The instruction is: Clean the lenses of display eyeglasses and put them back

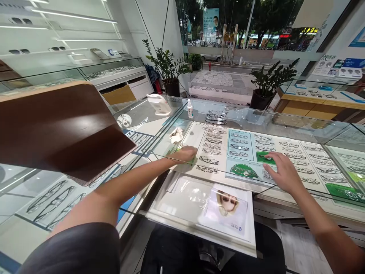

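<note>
My left hand (186, 154) is closed at the left end of the display counter, its fingers curled downward. Something thin and a patch of green show around the fingers, but what they grip is hidden. Just beyond it lies a crumpled white cloth (176, 135). My right hand (282, 173) is empty, thumb and fingers apart, over the counter's right half. Its fingertips are near a small green card (265, 157). Between the hands, rows of eyeglasses (209, 160) lie in the counter, beside a green oval sign (243, 171).
An open drawer (176, 203) holding a portrait print (227, 209) juts out before me. A brown board-like panel (62, 129) blocks the left side. A small spray bottle (190, 109) and stacked eyeglasses (216, 117) stand on the glass top. Potted plants (171, 68) stand behind.
</note>
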{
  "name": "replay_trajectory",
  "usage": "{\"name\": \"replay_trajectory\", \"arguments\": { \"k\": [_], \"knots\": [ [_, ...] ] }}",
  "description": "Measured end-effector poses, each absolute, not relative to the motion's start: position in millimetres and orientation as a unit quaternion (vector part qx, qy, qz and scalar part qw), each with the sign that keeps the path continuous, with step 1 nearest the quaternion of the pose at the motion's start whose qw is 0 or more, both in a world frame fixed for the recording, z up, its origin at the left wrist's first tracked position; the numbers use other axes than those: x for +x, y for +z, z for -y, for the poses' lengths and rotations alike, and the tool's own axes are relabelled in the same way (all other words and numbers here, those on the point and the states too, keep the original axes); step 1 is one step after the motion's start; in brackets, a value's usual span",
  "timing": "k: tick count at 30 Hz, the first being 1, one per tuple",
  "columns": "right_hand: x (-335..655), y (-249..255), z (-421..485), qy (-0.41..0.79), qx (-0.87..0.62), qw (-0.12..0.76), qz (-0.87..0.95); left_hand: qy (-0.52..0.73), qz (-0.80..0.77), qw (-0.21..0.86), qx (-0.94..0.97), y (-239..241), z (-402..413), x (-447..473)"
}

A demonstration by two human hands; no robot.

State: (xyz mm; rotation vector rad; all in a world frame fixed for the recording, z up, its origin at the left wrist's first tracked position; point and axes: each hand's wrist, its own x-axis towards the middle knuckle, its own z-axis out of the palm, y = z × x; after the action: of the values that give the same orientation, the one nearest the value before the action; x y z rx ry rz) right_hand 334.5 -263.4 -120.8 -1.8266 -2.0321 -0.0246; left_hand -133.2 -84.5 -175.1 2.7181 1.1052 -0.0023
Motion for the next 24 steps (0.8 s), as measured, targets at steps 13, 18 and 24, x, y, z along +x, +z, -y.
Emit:
{"name": "replay_trajectory", "arguments": {
  "k": [13,18,24],
  "knots": [
    [331.1,-120.5,265.9,0.007,-0.651,0.229,0.724,-0.049,-0.295,0.413,0.86,-64.9,234.0,-84.0],
    [332.0,-123.0,264.2,0.009,-0.648,0.243,0.722,0.106,-0.354,0.237,0.898,-2.0,185.8,-53.1],
    [331.9,-121.6,263.1,0.017,-0.651,0.241,0.72,0.095,-0.347,-0.001,0.933,17.1,89.1,-26.1]
  ]
}}
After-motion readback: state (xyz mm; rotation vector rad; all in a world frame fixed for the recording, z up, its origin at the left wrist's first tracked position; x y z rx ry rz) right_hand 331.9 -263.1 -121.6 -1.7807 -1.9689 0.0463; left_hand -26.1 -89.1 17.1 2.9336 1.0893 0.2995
